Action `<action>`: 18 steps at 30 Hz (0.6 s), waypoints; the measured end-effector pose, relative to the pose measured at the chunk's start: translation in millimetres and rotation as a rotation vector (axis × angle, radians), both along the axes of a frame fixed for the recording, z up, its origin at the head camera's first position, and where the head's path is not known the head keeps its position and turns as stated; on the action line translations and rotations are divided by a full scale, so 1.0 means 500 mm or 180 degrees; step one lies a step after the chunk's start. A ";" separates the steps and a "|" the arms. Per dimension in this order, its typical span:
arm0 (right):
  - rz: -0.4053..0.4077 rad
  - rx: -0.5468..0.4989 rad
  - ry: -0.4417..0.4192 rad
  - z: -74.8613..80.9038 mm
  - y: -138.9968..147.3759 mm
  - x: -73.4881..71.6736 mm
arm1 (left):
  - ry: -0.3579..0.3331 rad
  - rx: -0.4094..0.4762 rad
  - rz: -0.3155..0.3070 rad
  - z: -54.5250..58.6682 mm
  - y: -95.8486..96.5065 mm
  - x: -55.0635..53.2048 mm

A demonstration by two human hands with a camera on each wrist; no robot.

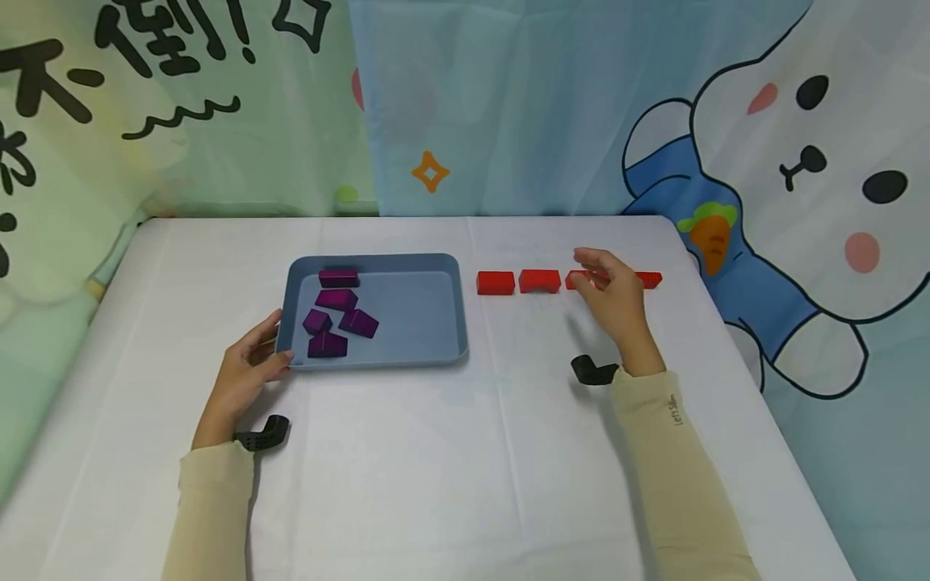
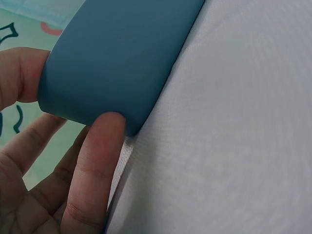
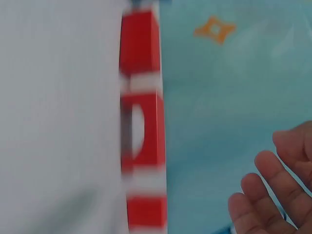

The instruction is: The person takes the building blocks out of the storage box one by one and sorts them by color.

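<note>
Purple blocks (image 1: 337, 299): head view only; left hand (image 1: 250, 365) pinches tray (image 1: 410, 315), right hand (image 1: 617, 303) relaxed, empty.

White table (image 1: 407, 484), pastel curtains (image 1: 538, 105), cartoon animal (image 1: 814, 218)

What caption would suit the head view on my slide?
Left hand holds a tray with five purple blocks; right hand is at a row of red blocks.

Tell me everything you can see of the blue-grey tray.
The tray is rectangular and shallow, with rounded corners and a raised rim; it looks like smooth matte plastic. It appears to lie level, open side up, on the white cloth. Five purple blocks sit in its left half; the right half is bare. The person's left grip holds its near left corner.
</note>
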State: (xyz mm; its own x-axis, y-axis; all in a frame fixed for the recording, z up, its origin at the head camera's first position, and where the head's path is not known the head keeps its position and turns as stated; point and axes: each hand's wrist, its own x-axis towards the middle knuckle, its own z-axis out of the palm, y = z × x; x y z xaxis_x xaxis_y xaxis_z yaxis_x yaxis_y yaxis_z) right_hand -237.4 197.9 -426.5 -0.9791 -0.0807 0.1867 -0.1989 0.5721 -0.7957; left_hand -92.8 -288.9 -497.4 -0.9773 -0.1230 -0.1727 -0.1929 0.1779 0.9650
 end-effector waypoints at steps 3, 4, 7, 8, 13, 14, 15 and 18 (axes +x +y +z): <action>0.0226 -0.0160 0.0029 -0.008 -0.050 0.014 | 0.0001 0.0009 0.0003 -0.001 -0.002 -0.001; 0.0291 -0.0197 0.0035 -0.012 -0.065 0.017 | 0.0000 0.0012 0.0001 -0.002 -0.002 -0.001; 0.0461 -0.0353 0.0015 -0.020 -0.110 0.028 | -0.0004 0.0027 -0.0004 -0.003 -0.002 -0.003; 0.0509 -0.0395 0.0002 -0.021 -0.125 0.030 | -0.0007 0.0030 -0.0003 -0.004 -0.002 -0.003; 0.0697 -0.0604 -0.0073 -0.030 -0.194 0.041 | -0.0028 0.0028 0.0003 -0.004 -0.001 -0.003; 0.0743 -0.0658 -0.0089 -0.031 -0.206 0.043 | -0.0025 0.0023 0.0007 -0.004 -0.001 -0.003; 0.0797 -0.0713 -0.0105 -0.034 -0.218 0.045 | -0.0021 0.0023 0.0009 -0.003 -0.001 -0.003; 0.0992 -0.0864 -0.0144 -0.042 -0.255 0.053 | -0.0002 0.0036 0.0017 -0.002 0.000 -0.003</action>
